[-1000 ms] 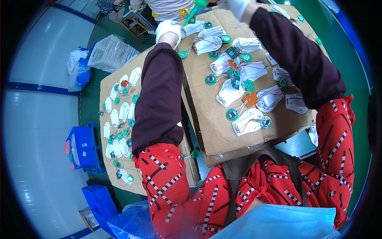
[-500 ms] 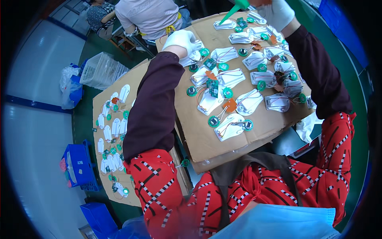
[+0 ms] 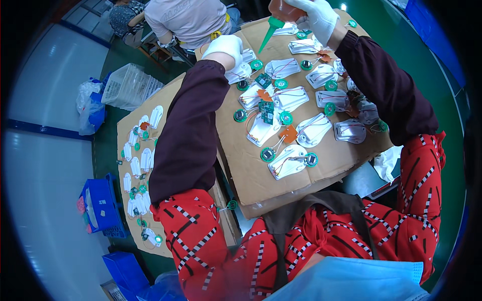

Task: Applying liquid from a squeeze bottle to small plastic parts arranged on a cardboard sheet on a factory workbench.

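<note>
My right hand, in a white glove, grips a reddish-brown squeeze bottle with a tapered green nozzle. The nozzle points down and left, its tip above the cardboard, apart from the parts. My left hand, also gloved, rests at the sheet's far left edge beside a white plastic shell; its fingers are hidden behind the back of the hand. Several white shells with thin wires, green round pieces and green circuit boards lie over the cardboard sheet. Small orange pieces are among them.
To the left, a second cardboard sheet carries more white shells. Blue bins and a clear plastic crate stand on the floor beyond. A seated person works at the far side. A white cloth lies at the near right.
My right hand has moved left and slightly nearer with the bottle. The nozzle tip has left the shell at the far edge and swung left. My left hand has shifted only slightly.
</note>
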A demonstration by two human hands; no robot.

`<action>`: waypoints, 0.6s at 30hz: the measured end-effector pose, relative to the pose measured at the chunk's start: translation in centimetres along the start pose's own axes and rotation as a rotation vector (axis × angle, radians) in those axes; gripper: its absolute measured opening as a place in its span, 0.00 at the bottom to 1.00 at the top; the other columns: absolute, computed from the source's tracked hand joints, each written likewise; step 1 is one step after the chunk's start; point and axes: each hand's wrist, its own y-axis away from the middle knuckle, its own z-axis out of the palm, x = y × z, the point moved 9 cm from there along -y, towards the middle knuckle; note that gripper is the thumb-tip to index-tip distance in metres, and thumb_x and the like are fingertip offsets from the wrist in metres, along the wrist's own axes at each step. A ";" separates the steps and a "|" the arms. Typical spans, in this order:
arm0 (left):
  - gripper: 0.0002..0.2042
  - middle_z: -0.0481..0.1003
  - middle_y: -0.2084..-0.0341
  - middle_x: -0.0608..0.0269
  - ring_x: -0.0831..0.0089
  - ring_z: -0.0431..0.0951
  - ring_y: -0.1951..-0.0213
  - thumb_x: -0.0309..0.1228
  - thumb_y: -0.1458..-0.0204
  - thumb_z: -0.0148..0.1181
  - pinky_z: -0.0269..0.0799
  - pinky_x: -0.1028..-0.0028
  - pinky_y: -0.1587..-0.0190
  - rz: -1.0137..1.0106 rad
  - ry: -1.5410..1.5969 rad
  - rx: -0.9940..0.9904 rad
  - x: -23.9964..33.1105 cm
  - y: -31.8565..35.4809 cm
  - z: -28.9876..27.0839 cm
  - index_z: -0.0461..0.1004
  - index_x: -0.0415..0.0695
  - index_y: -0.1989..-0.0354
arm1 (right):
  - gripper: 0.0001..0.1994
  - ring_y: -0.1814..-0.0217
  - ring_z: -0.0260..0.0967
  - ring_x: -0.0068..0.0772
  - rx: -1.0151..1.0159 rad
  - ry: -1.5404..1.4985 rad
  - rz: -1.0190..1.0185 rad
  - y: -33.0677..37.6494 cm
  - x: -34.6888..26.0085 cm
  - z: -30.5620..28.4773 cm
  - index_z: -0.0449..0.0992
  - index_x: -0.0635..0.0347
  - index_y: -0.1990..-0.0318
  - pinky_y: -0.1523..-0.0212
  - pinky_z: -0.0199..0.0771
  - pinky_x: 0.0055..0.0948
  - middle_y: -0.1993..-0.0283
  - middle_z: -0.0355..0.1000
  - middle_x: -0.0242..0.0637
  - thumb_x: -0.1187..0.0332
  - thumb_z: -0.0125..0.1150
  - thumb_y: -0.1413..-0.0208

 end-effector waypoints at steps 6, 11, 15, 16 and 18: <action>0.15 0.75 0.60 0.47 0.55 0.75 0.55 0.37 0.51 0.54 0.70 0.64 0.52 -0.034 -0.039 -0.077 -0.1 -0.3 0.7 0.77 0.42 0.60 | 0.15 0.78 0.64 0.18 0.034 0.166 0.004 0.0 -0.4 0.2 0.74 0.57 0.60 0.80 0.63 0.18 0.71 0.72 0.29 0.57 0.63 0.50; 0.15 0.74 0.60 0.45 0.51 0.74 0.56 0.37 0.50 0.53 0.69 0.60 0.54 -0.098 0.099 0.102 -1.7 -0.2 -0.4 0.71 0.42 0.57 | 0.20 0.70 0.70 0.23 0.046 0.225 -0.061 0.3 -0.9 2.3 0.71 0.60 0.54 0.75 0.69 0.21 0.64 0.73 0.34 0.60 0.65 0.52; 0.18 0.74 0.57 0.46 0.52 0.74 0.53 0.37 0.50 0.53 0.70 0.58 0.54 -0.092 0.041 0.120 -1.3 -1.9 -0.1 0.68 0.44 0.52 | 0.26 0.63 0.71 0.25 -0.024 0.233 -0.235 0.3 -1.6 3.6 0.67 0.61 0.48 0.68 0.72 0.24 0.59 0.73 0.36 0.63 0.68 0.56; 0.18 0.74 0.57 0.46 0.52 0.74 0.53 0.37 0.50 0.53 0.70 0.58 0.54 -0.100 0.041 0.114 -1.5 -1.4 -0.1 0.68 0.44 0.52 | 0.27 0.60 0.71 0.25 -0.045 0.272 -0.356 1.1 -3.7 5.6 0.66 0.61 0.48 0.64 0.73 0.25 0.57 0.72 0.36 0.63 0.68 0.56; 0.16 0.74 0.63 0.43 0.48 0.74 0.58 0.39 0.46 0.48 0.69 0.58 0.56 -0.086 0.028 0.110 -1.0 -1.0 -0.7 0.66 0.43 0.53 | 0.29 0.53 0.69 0.28 -0.121 0.331 0.058 1.2 -1.4 5.6 0.66 0.62 0.48 0.53 0.70 0.27 0.53 0.71 0.38 0.64 0.69 0.58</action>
